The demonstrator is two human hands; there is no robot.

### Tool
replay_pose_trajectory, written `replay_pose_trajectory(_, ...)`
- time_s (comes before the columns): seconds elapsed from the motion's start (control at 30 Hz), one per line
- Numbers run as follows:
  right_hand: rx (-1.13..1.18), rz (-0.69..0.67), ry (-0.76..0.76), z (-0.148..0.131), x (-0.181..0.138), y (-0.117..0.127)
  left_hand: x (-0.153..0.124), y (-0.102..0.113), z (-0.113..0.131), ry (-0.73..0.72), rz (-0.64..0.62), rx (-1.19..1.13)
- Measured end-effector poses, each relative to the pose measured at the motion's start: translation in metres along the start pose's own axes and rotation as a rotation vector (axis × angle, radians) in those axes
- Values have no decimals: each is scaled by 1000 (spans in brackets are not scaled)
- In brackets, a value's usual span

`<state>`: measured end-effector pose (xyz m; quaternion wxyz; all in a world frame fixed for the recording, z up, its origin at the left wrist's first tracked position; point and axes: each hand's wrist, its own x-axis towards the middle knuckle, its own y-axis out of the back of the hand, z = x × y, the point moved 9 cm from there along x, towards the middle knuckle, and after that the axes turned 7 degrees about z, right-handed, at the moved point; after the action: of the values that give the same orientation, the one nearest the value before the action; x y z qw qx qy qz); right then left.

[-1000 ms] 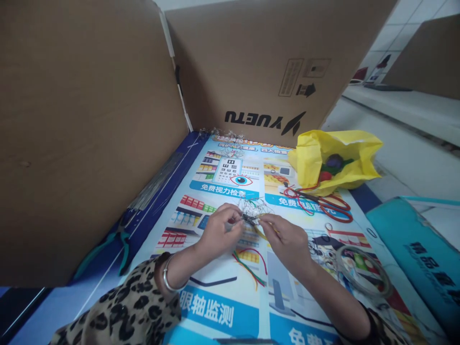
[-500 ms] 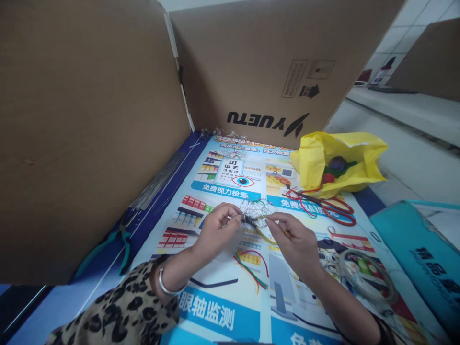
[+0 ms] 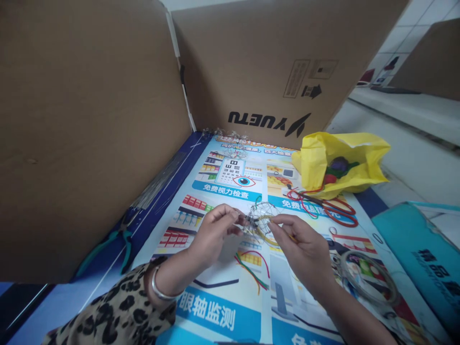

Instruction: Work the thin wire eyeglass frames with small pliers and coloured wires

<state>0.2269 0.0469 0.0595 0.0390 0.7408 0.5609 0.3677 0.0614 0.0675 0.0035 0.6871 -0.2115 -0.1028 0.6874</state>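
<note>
Between my hands, just above the poster-covered table, is a small see-through frame of thin bent wire (image 3: 268, 209) with dark bits near its middle and a green strand at its top. My left hand (image 3: 213, 232) is closed, thumb and fingertips pinching the frame's left side. A yellow cord (image 3: 266, 239) loops under and across the frame. My right hand (image 3: 304, 247) pinches this cord at the frame's right edge, and a short end shows below the fingers. Loose red, green and yellow strands (image 3: 251, 274) lie on the poster just below the hands.
Teal-handled pliers (image 3: 126, 244) lie at the left by a cardboard wall (image 3: 108, 143). At the right are red-handled scissors (image 3: 345, 213), a yellow bag (image 3: 312, 165) holding yarn balls, a wire coil (image 3: 391, 287) and a teal box (image 3: 402, 230). More wire shapes (image 3: 235, 152) lie at the back.
My left hand has shifted slightly left and its fingers have moved on the wire. The right hand has drawn a little right, and the frame shows more fully between them.
</note>
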Motion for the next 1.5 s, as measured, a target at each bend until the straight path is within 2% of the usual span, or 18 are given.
replay_pose_trajectory(0.17, -88, -33, 0, -8, 1, 2, 2, 2, -13, 137, 18, -68)
replay_pose_trajectory(0.4, -119, -33, 24, -8, -3, -5, 7, 9, -26, 139, -21, -89)
replay_pose_trajectory(0.73, -88, 42, 200, -19, -12, -3, 7, 11, -21, 79, -35, -50)
replay_pose_trajectory(0.93, -113, 40, 257, -28, -13, -3, 6, 8, -18, 60, -40, -32)
replay_pose_trajectory(1.27, -131, 46, 161, -17, -9, -1, 6, 11, -13, 13, -12, 101)
replay_pose_trajectory(1.5, -116, 78, 155, -14, -9, 1, 7, 16, 3, -180, 50, 258)
